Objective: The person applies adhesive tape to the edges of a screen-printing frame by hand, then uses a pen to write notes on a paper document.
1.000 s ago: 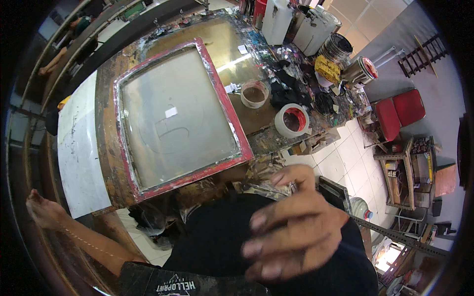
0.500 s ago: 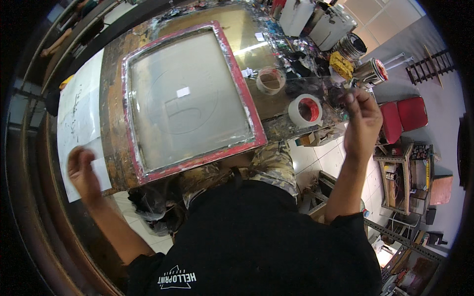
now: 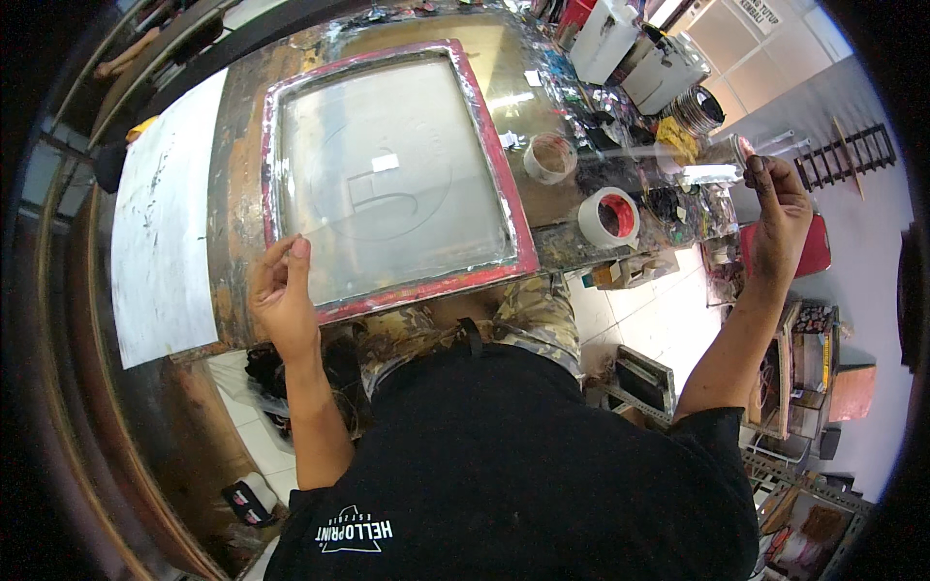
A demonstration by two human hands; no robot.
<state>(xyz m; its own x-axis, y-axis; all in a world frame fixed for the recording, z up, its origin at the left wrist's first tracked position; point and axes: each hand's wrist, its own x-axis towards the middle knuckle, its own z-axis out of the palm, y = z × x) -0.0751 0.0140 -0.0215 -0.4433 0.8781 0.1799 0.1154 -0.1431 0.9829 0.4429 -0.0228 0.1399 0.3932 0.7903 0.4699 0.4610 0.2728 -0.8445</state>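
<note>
A see-through strip, like clear film or tape (image 3: 705,174), catches the light beside my right hand (image 3: 781,208), raised at the right with thumb and fingers pinched on its end. My left hand (image 3: 287,290) is over the near-left corner of a red-edged screen frame (image 3: 523,254), its thumb and fingertips pressed together. What they pinch is too faint to make out, and the strip's course over the frame is lost against the pale mesh. The frame lies flat on the workbench, with a faint circle and figure on its mesh (image 3: 329,194) and a small white paper piece (image 3: 386,163) on it.
Right of the frame stand a white tape roll with a red core (image 3: 609,217) and a clear tape roll (image 3: 550,158). Stained containers (image 3: 668,74) and a yellow cloth (image 3: 678,140) crowd the far right. A white sheet (image 3: 174,213) covers the bench's left end.
My left hand has moved right, from above the white sheet to the frame's near-left corner. My right hand has gone further right and slightly up, with the clear strip.
</note>
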